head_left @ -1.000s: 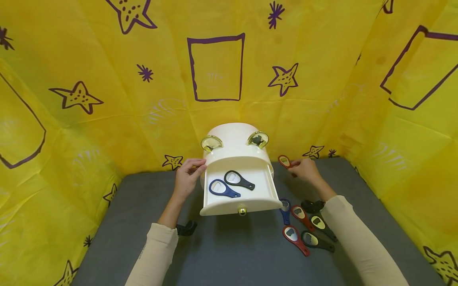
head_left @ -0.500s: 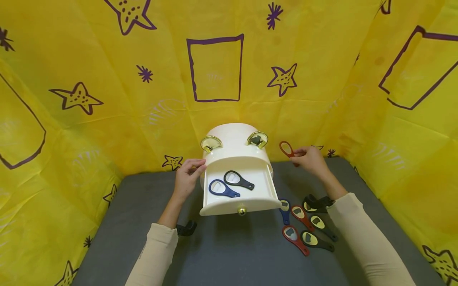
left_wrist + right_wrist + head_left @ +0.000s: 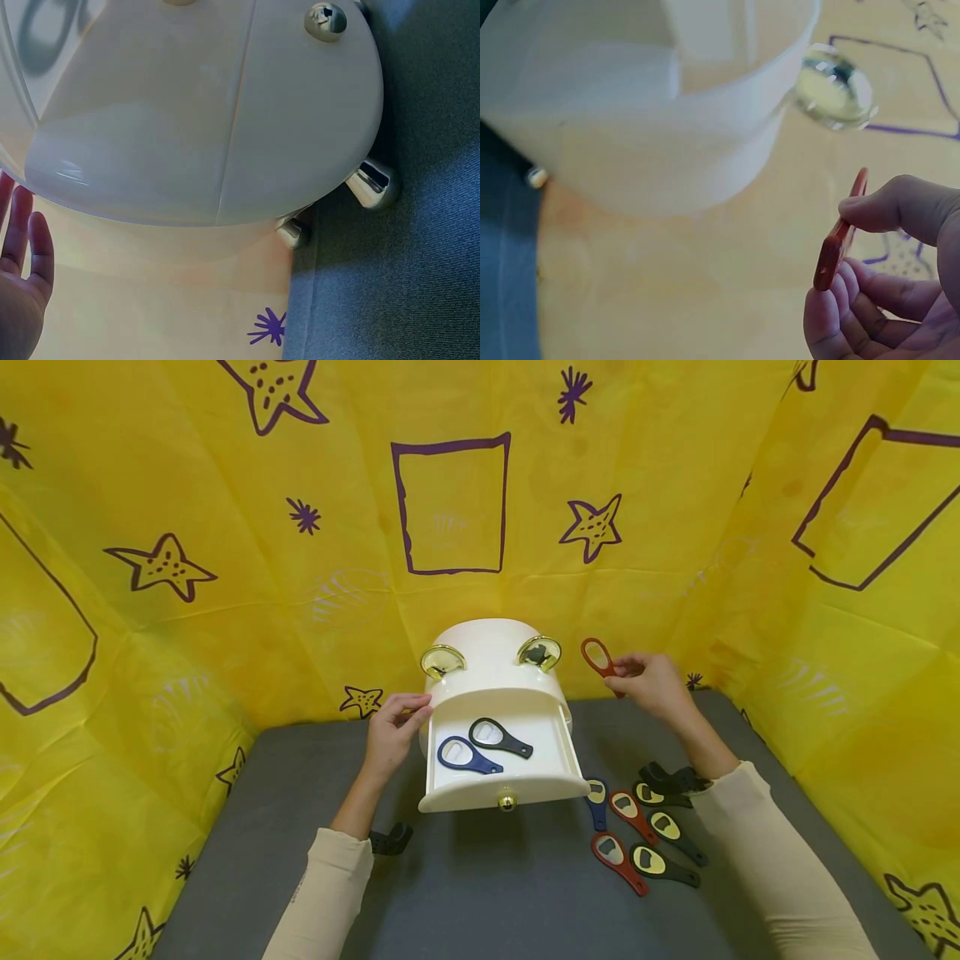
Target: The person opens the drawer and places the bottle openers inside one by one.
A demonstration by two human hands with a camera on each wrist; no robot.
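A red bottle opener [image 3: 597,655] is pinched by its handle in my right hand [image 3: 657,685], raised right of a cream-white rounded cabinet [image 3: 487,647]. In the right wrist view the opener [image 3: 828,262] is seen edge-on between thumb and fingers. My left hand [image 3: 390,737] rests its fairly straight fingers against the cabinet's left side; the left wrist view shows those fingertips at the rounded edge. Pulled out at the cabinet's front is a drawer [image 3: 457,799] with a gold knob [image 3: 507,802]. Inside lie a blue bottle opener [image 3: 482,764] and a black bottle opener [image 3: 516,746].
Right of the drawer, several more bottle openers lie on the grey tabletop [image 3: 480,902], including a blue one [image 3: 597,810], a red one [image 3: 624,870] and a black one [image 3: 678,870]. Gold-rimmed round ornaments [image 3: 540,652] stick up from the cabinet. Yellow patterned cloth [image 3: 337,635] encloses the back and sides.
My right hand has lifted the red bottle opener higher and shifted slightly right, uncovering a black opener under the wrist. The left hand, drawer and its contents have stayed put.
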